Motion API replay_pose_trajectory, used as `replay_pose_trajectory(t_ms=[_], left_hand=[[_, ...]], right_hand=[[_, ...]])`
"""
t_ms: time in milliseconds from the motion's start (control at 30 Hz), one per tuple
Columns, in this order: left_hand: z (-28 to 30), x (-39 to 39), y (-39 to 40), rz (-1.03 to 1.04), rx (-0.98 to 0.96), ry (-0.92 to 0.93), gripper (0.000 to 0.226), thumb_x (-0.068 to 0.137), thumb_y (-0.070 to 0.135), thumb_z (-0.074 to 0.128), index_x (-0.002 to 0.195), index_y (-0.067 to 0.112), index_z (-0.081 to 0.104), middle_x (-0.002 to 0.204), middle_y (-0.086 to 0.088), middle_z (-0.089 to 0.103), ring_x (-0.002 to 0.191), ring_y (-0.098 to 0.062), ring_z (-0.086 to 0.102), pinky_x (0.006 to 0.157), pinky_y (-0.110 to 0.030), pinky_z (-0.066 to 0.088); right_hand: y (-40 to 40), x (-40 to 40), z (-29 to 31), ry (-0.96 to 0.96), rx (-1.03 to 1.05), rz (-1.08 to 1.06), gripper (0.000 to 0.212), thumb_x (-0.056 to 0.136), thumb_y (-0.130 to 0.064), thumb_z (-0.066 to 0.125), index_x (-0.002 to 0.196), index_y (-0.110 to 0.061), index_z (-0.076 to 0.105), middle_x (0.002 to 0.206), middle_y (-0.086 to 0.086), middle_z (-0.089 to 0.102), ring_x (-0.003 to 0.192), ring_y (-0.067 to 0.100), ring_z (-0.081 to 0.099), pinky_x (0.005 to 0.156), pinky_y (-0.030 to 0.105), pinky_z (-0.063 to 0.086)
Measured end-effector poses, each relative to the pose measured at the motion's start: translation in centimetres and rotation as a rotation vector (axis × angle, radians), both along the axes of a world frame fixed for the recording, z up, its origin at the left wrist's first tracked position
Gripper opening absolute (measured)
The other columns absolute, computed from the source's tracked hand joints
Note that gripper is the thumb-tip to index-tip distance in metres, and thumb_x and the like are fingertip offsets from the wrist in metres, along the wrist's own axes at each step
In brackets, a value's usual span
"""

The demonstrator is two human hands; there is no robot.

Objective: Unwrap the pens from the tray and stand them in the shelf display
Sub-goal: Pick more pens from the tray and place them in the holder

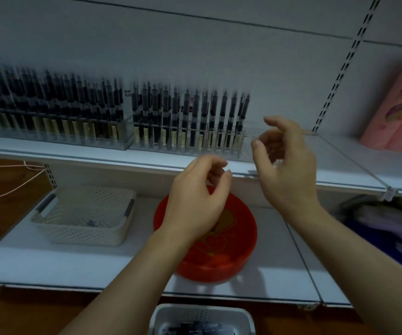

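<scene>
1. The left hand (pixel 195 204) hovers over the red bowl (pixel 231 257), fingers loosely curled, holding nothing visible.
2. The right hand (pixel 284 163) is raised at 1 o'clock from the left, fingers curled; a clear wrapper may sit between them, but blur makes this uncertain.
3. The pens (pixel 183 122) stand in the clear shelf display (pixel 132 143), at 10 o'clock from the right hand.
4. The tray (pixel 202 320) with more pens lies at 6 o'clock, below both hands.
5. A white basket (pixel 84 216) sits at 9 o'clock from the bowl.
</scene>
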State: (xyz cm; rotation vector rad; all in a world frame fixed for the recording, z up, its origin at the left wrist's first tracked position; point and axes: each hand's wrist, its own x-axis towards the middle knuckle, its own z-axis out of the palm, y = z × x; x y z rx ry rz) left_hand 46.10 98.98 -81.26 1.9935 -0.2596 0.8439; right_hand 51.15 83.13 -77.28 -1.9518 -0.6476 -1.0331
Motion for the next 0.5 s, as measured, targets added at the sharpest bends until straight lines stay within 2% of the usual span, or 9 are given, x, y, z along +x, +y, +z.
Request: replay_pose_trajectory(t_ms=[67,167,267,333,433,500], left_hand=[[-1.4,-0.8,0.2,-0.034,0.003,0.009,0.005,0.095,0.026,0.066,0.096,0.021,0.067,0.089,0.011,0.065,0.084,-0.006,0.062,0.072,-0.020,0.048],[-5.6,-1.6,0.5,-0.079,0.030,0.153,0.011,0.094,0.034,0.064,0.089,0.024,0.066,0.084,0.010,0.065,0.079,-0.007,0.063,0.071,-0.025,0.049],[-10.9,-2.6,1.2,-0.134,0.074,0.387,0.011,0.094,0.037,0.063,0.094,0.026,0.065,0.089,0.013,0.064,0.085,-0.004,0.062,0.073,-0.024,0.050],[-14.3,-3.6,1.9,-0.184,0.146,0.543,0.010,0.095,0.037,0.062,0.100,0.028,0.063,0.092,0.014,0.063,0.086,0.000,0.060,0.074,-0.022,0.049],[-18.1,-4.9,3.0,-0.259,0.235,0.717,0.013,0.096,0.036,0.061,0.105,0.027,0.062,0.092,0.013,0.065,0.084,0.000,0.061,0.076,-0.027,0.052],[-20.0,-5.5,3.5,-0.319,0.307,0.819,0.013,0.097,0.037,0.059,0.105,0.027,0.062,0.091,0.011,0.066,0.083,-0.002,0.061,0.077,-0.030,0.053]], right_hand=[[-0.2,-1.7,-3.0,0.042,0.035,0.021,0.033,0.094,-0.012,0.065,0.125,-0.016,0.054,0.092,-0.011,0.061,0.079,0.005,0.061,0.070,0.017,0.048],[-0.9,-3.7,-8.7,0.180,-0.032,0.044,0.032,0.093,-0.014,0.065,0.123,-0.019,0.057,0.093,-0.017,0.060,0.080,0.004,0.060,0.072,0.013,0.046],[-1.8,-4.9,-14.1,0.351,-0.202,0.096,0.033,0.094,-0.013,0.067,0.125,-0.021,0.058,0.099,-0.013,0.061,0.085,0.001,0.059,0.074,0.011,0.045],[-2.5,-5.7,-17.3,0.472,-0.334,0.117,0.033,0.096,-0.018,0.064,0.128,-0.024,0.057,0.101,-0.016,0.057,0.086,-0.005,0.056,0.073,0.010,0.042],[-3.5,-7.2,-21.8,0.585,-0.550,0.147,0.031,0.099,-0.027,0.061,0.130,-0.026,0.056,0.100,-0.017,0.055,0.081,-0.002,0.054,0.070,0.018,0.046],[-4.1,-8.2,-24.4,0.659,-0.711,0.179,0.035,0.099,-0.033,0.056,0.134,-0.027,0.053,0.109,-0.012,0.061,0.092,0.005,0.058,0.076,0.028,0.051]])
